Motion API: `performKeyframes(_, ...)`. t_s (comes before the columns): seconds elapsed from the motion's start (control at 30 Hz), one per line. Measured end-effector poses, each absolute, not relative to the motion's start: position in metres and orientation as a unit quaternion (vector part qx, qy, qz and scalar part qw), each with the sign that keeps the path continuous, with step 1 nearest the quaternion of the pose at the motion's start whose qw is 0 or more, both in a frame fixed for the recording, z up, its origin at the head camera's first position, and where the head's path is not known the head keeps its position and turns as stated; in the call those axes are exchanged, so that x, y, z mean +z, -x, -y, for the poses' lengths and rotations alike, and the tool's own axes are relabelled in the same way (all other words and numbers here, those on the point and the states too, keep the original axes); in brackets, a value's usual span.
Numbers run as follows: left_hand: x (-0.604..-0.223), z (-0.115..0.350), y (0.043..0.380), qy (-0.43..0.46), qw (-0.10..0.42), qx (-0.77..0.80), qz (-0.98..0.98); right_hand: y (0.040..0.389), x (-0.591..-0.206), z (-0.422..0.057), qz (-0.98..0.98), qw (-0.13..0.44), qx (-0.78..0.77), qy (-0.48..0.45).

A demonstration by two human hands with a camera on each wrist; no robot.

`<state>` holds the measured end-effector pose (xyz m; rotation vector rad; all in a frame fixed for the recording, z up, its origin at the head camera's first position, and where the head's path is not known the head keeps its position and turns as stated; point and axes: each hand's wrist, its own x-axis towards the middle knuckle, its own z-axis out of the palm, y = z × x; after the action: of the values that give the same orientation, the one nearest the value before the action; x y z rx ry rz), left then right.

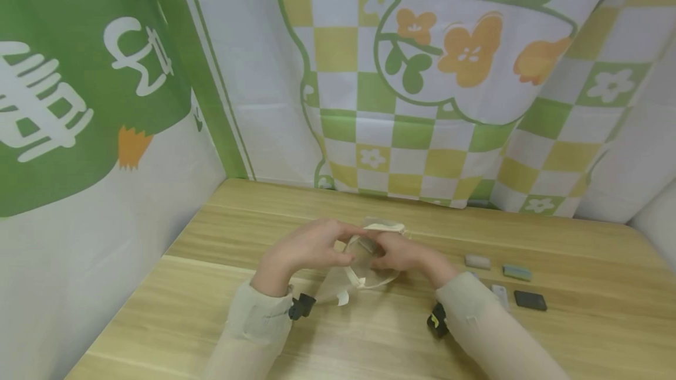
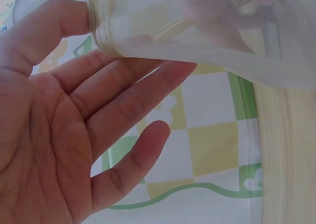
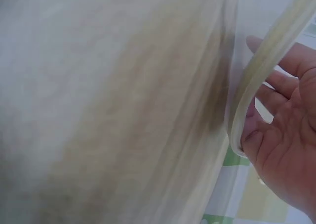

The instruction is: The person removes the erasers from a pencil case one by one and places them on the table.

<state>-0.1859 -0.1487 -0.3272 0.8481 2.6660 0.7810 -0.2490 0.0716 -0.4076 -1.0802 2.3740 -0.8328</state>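
Note:
A sheer, whitish mesh pouch [image 1: 331,287] with a cream zipper edge stands spread between both hands over the wooden table. My left hand [image 1: 308,248] is at its left side. In the left wrist view the thumb meets the zipper edge [image 2: 101,23], fingertips lie against the mesh, and the little finger stands apart. From the right, my right hand [image 1: 409,253] holds the pouch's other edge. The right wrist view shows a cream band [image 3: 256,70] of the pouch running across that hand, with the thumb against it. A small white tag [image 1: 343,298] hangs near the pouch's lower left.
Right of the hands on the table [image 1: 179,286] lie a grey-beige roll [image 1: 477,261], a greenish small item [image 1: 516,272], a white small item [image 1: 499,297] and a black flat rectangle [image 1: 530,300]. Patterned curtains [image 1: 338,98] hang behind the table.

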Motion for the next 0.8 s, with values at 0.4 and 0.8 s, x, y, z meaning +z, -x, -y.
performKeyframes(0.4,-0.3259,0.1497,0.1875,-0.298,0.122,0.271,-0.907,0.2500,-0.4072,-0.0733,-0.851,0.162,-0.267,0.423)
performKeyframes(0.8,-0.3257,0.1503,0.1863,-0.298,0.132,0.281,-0.903,0.2493,-0.4073,-0.0727,-0.854,0.152,-0.257,0.426)
